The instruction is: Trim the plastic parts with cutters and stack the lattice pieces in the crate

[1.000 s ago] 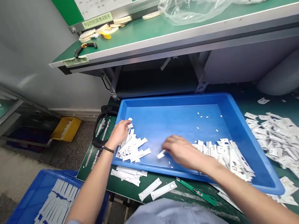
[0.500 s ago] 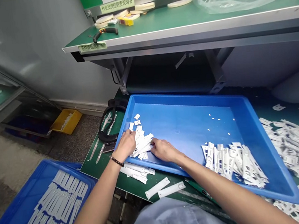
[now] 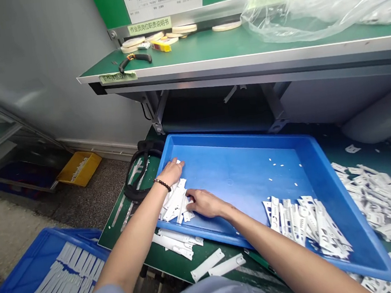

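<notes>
A loose pile of white strips (image 3: 174, 204) lies in the left front corner of the big blue tray (image 3: 230, 138). My left hand (image 3: 171, 172), with a dark bead bracelet at the wrist, reaches over the pile's far end. Its fingers are stretched out and touch small white pieces, partly hidden beneath them. My right hand (image 3: 206, 203) rests at the pile's right side, fingers bent and thumb apart, with nothing visibly held. More white parts with cut-outs (image 3: 306, 221) stand close together in the tray's right front corner.
Right of the tray spreads a heap of white parts (image 3: 389, 209). White strips (image 3: 173, 243) lie along the bench's front edge. A black headband-like loop (image 3: 130, 191) sits left of the tray. Lower left, another blue tray (image 3: 17, 284) holds rows of strips. A shelf (image 3: 206, 53) overhangs behind.
My left hand has moved away from me to the far end of the pile. My right hand has shifted slightly, still beside the strips. The camera view has tilted up a little.
</notes>
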{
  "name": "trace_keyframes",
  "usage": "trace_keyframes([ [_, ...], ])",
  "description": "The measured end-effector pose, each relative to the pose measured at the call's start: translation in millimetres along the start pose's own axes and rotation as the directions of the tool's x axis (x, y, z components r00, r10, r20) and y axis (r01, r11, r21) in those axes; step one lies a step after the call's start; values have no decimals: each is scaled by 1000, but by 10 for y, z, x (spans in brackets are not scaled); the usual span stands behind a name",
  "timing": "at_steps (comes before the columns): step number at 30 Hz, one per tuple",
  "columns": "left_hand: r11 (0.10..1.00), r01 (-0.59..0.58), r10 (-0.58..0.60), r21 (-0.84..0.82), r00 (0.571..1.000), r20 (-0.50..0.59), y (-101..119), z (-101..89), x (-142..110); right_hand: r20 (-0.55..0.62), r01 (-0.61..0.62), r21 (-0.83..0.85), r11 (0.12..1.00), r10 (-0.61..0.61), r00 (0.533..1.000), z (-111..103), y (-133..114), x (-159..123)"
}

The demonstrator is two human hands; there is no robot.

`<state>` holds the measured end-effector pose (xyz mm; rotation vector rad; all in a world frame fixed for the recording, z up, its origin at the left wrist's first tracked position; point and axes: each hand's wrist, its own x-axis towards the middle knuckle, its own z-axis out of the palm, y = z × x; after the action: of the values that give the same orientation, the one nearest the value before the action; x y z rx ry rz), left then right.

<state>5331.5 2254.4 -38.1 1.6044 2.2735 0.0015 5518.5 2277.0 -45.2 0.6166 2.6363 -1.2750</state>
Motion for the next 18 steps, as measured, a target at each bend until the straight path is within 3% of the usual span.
trace_keyframes([
  [3, 999, -9, 5, 50, 997, 78, -41, -24, 131, -35, -20, 41, 999, 22, 999, -44, 88, -15],
  [7, 999, -11, 7, 52, 997, 83, -40, -63, 161, -138, -75, 91, 993, 88, 987, -39, 147, -4],
  [12, 998, -20, 15, 52, 996, 90, -1, -128, 158, -277, -21, 236, 971, 88, 957, 137, -19, 91],
  [14, 999, -8, 4, 38, 995, 98, 25, -153, 147, -249, -13, 304, 953, 93, 964, 203, -120, 115],
  [18, 999, 47, -48, 19, 994, 99, 79, -191, 125, -133, 65, 319, 946, -24, 991, 196, -194, 69],
])
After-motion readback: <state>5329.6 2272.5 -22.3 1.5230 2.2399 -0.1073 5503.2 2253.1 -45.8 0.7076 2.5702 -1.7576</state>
